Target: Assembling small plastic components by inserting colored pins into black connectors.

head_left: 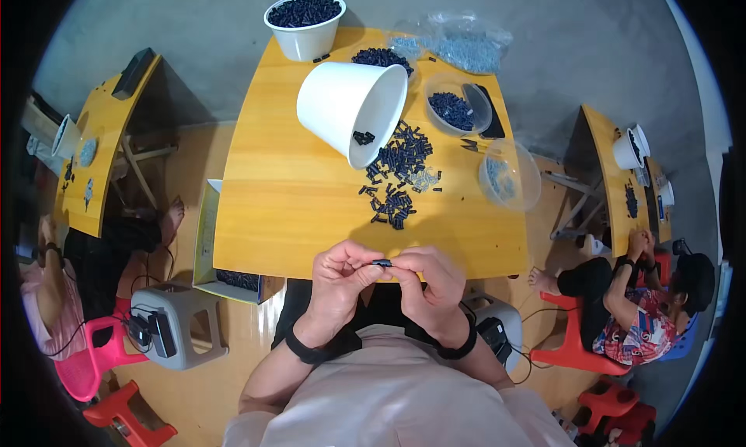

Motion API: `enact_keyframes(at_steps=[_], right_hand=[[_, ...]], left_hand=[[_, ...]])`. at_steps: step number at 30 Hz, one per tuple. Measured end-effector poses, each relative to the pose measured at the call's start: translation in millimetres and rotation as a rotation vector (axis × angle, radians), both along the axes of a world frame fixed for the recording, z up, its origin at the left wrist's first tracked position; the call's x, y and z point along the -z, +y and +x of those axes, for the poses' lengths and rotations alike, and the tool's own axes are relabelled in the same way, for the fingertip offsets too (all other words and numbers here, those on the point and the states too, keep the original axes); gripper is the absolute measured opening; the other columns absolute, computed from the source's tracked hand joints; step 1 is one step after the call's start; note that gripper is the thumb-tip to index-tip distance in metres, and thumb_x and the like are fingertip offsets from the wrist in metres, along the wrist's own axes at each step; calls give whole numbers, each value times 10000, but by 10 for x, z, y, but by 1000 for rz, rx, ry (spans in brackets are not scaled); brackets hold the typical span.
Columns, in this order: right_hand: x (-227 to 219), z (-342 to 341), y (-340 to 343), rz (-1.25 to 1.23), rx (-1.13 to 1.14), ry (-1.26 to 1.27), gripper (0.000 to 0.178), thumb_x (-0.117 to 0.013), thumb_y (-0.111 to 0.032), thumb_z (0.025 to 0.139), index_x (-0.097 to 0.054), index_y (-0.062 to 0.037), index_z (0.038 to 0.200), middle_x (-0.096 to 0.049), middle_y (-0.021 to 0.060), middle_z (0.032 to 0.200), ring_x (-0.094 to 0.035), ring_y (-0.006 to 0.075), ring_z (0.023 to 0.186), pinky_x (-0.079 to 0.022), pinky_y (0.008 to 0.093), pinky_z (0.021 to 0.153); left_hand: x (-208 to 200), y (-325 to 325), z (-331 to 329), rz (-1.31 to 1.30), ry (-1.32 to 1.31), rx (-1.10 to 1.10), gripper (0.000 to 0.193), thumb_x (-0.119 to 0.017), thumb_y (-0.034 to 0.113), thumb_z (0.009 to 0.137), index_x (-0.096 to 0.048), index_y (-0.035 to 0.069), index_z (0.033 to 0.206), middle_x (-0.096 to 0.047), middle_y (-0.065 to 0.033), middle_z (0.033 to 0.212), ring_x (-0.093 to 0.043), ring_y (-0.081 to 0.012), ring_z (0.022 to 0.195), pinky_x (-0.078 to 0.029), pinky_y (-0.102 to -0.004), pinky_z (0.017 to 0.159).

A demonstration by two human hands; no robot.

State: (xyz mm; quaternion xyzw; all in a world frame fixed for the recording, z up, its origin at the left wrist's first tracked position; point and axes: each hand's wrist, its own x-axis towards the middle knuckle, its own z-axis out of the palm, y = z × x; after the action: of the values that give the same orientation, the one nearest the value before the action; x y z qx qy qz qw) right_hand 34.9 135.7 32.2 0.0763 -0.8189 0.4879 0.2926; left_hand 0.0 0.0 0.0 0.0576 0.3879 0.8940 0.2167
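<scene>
Between my two hands, just off the table's near edge, is a small black cylindrical plastic part. My left hand pinches one end of it with thumb and forefinger. From the other side my right hand pinches it too. Beyond my hands, a loose pile of similar black parts spreads over the yellow table. A white bucket lies tipped on its side, with a few black parts inside its mouth. Small clear pieces lie beside the pile.
At the back stand a full white bucket and a bag of bluish pieces. Clear tubs and small snips sit at the right. A box is below left. Two people work at side tables.
</scene>
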Motion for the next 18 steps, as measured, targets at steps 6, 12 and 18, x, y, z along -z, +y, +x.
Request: enact_keyframes(at_steps=[6, 12, 18], right_hand=[[31, -35, -62, 51, 76, 87, 149, -633, 99, 706, -616, 1, 817, -612, 88, 724, -589, 204, 607, -458, 271, 519], [19, -13, -57, 93, 148, 118, 154, -625, 91, 708, -609, -1, 831, -607, 94, 709, -589, 227, 605, -461, 287, 530], [179, 45, -73, 349, 128, 183, 227, -640, 24, 658, -616, -21, 880, -597, 82, 834, -587, 232, 650, -463, 316, 547]], left_hand=[[10, 42, -25, 38, 13, -64, 124, -654, -51, 785, -598, -11, 888, -656, -110, 818, -655, -170, 729, -535, -263, 706], [-31, 47, 47, -94, 82, -52, 95, -628, -57, 810, -590, -11, 885, -656, -90, 824, -650, -147, 743, -523, -253, 711], [1, -4, 108, -238, 109, -48, 101, -581, -79, 840, -564, -6, 909, -651, -62, 795, -615, -90, 690, -478, -202, 563]])
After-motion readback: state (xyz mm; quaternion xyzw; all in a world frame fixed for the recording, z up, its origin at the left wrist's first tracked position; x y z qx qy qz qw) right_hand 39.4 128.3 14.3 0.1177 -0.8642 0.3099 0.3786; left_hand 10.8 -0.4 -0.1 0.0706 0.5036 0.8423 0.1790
